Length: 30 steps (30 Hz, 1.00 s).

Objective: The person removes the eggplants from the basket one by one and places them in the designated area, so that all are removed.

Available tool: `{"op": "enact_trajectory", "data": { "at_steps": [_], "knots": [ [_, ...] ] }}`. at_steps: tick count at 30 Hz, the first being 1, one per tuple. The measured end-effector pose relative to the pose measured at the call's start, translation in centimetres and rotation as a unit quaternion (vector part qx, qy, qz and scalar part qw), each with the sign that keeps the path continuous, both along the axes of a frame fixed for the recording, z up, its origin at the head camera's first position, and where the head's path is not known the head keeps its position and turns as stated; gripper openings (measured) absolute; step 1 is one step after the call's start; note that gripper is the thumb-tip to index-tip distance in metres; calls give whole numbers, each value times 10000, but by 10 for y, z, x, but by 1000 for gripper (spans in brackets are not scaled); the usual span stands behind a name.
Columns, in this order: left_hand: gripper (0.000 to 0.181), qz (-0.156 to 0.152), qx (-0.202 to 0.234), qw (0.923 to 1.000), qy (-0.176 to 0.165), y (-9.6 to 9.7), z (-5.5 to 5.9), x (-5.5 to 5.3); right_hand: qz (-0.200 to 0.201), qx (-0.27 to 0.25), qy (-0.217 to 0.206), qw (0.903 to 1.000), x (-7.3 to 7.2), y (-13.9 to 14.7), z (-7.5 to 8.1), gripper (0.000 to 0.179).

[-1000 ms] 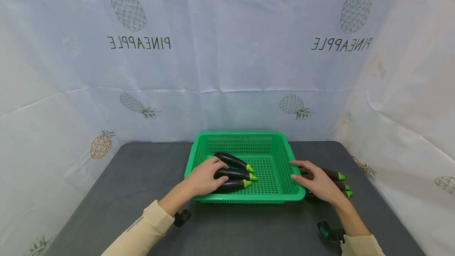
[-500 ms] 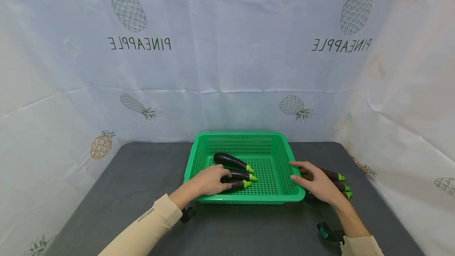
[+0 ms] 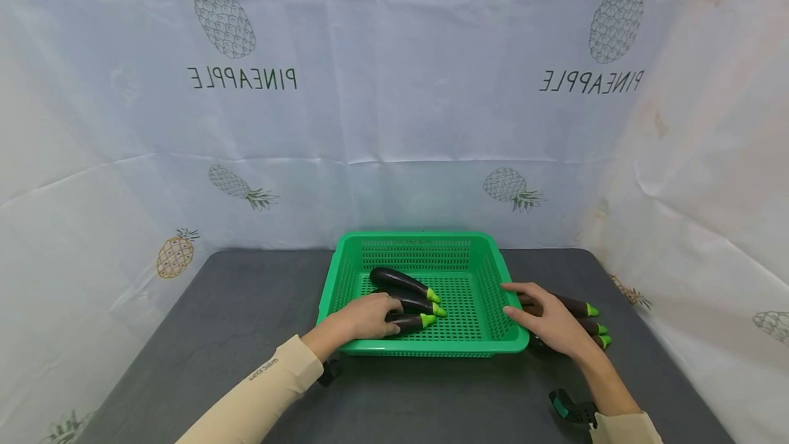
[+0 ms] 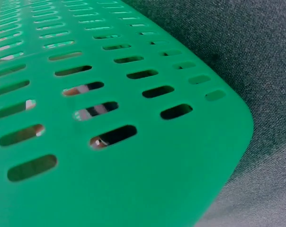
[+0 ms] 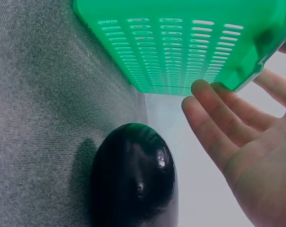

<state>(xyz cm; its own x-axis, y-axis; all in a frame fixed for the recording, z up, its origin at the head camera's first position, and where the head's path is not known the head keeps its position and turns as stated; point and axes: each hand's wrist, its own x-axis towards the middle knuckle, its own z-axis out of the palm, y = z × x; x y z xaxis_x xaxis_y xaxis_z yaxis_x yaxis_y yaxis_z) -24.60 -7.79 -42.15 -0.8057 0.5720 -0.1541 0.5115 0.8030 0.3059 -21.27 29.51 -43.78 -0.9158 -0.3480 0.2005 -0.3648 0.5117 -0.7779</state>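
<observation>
In the head view a green plastic basket (image 3: 434,347) holds three dark eggplants with light green stems. My left hand (image 3: 365,318) reaches over its near left side and grips the nearest eggplant (image 3: 408,323), hiding its left end. Behind it lie a middle eggplant (image 3: 420,303), partly covered by the fingers, and a far eggplant (image 3: 397,279). My right hand (image 3: 548,317) rests at the right rim with thumb and fingertips touching it. Its fingers look fairly straight in the right wrist view. The left wrist view shows the slotted basket wall (image 4: 147,165), hiding most of that hand.
Outside the basket's right side, several eggplants (image 3: 579,305) lie partly under my right hand; the rounded end of one eggplant (image 5: 133,175) shows in the right wrist view. A dark grey tabletop (image 3: 259,300) meets white pineapple-print cloth (image 3: 425,88) at the back and sides.
My left hand has moved right and slightly toward me, from across the middle and nearest eggplants to around the nearest one. The right hand has stayed at the rim.
</observation>
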Motion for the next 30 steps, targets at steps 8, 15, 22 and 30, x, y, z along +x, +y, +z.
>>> {"op": "enact_trajectory", "data": {
  "at_steps": [8,15,22,30],
  "knots": [
    [34,-31,94,9999,51,-3,2,0,-30,45,73,10000,0,0,1,45],
    [30,-78,672,9977,-8,-10,10,4,-5,21,90,10000,0,1,-2,45],
    [30,-95,1276,9918,27,-18,21,9,-2,12,43,10000,0,3,-1,45],
    [28,-191,1429,9888,395,-24,24,18,6,-12,30,10000,0,1,-1,45]
  ]
}}
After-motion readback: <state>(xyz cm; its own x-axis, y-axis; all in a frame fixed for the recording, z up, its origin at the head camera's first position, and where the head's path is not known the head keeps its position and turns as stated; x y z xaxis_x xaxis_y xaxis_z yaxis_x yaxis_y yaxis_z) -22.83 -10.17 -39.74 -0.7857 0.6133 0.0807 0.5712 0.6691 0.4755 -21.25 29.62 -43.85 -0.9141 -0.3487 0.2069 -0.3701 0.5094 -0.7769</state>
